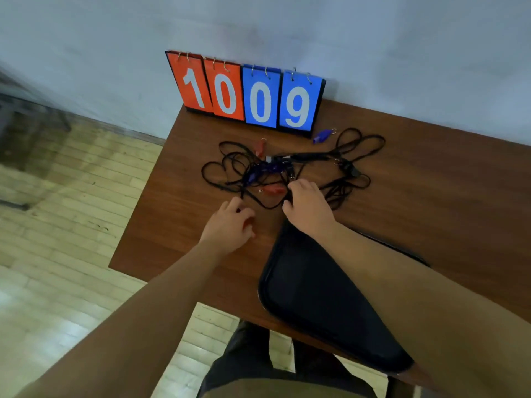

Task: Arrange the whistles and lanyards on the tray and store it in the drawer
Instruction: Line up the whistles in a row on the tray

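The left hand (230, 225) and right hand (309, 209), fingers curled, met the tangled black lanyards (307, 157) beside a red whistle (274, 189) on the brown surface (431, 196); any grip was unclear. The black tray (310, 297) lay beneath the right forearm.

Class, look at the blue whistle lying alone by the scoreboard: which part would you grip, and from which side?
I would pinch the blue whistle across the sides of its body, coming down from above on the near side. It lies flat on the table, outside the tangled lanyards, and the scoreboard stands right behind it, blocking the far side.
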Action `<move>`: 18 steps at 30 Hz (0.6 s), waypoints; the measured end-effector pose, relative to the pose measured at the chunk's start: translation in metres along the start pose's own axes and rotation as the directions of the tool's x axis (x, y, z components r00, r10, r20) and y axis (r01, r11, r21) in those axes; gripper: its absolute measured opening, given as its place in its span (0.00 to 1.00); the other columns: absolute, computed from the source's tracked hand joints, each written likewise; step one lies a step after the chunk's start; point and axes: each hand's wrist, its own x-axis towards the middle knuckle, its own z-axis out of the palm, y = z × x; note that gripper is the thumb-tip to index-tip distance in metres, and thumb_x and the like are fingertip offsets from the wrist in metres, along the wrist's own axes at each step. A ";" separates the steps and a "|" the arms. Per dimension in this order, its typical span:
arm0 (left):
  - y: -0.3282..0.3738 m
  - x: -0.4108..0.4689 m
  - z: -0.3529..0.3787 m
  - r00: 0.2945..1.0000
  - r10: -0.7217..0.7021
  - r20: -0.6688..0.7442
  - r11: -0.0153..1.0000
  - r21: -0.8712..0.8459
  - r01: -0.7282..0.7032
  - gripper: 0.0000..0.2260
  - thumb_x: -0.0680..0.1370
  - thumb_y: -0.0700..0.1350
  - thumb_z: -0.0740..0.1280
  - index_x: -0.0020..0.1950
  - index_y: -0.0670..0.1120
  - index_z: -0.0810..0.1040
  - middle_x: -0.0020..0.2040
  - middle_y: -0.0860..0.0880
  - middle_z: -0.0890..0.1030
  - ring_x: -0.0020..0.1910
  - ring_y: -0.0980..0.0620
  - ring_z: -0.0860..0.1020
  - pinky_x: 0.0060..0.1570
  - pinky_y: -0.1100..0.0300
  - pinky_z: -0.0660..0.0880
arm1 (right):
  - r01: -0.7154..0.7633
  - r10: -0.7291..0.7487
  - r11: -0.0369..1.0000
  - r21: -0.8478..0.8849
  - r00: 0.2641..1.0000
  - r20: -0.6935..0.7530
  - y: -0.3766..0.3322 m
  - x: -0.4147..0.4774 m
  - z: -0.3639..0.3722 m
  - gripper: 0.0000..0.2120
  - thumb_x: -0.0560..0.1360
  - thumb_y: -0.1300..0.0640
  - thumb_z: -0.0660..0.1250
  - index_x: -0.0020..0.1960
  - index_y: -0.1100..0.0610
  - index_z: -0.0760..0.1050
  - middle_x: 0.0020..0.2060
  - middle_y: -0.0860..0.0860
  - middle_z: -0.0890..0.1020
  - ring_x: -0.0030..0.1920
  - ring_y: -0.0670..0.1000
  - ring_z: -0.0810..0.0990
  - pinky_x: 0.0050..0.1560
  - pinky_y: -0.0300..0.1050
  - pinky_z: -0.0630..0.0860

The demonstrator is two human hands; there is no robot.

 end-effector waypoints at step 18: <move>-0.044 0.021 0.009 0.886 0.464 0.015 0.886 -0.003 -0.464 0.18 0.73 0.59 0.71 0.49 0.44 0.79 0.53 0.46 0.73 0.51 0.47 0.72 0.53 0.49 0.76 | -0.218 0.231 0.970 0.108 0.964 -0.132 -0.028 0.023 0.022 0.15 0.78 0.55 0.66 0.60 0.62 0.77 0.56 0.58 0.76 0.55 0.58 0.76 0.57 0.53 0.75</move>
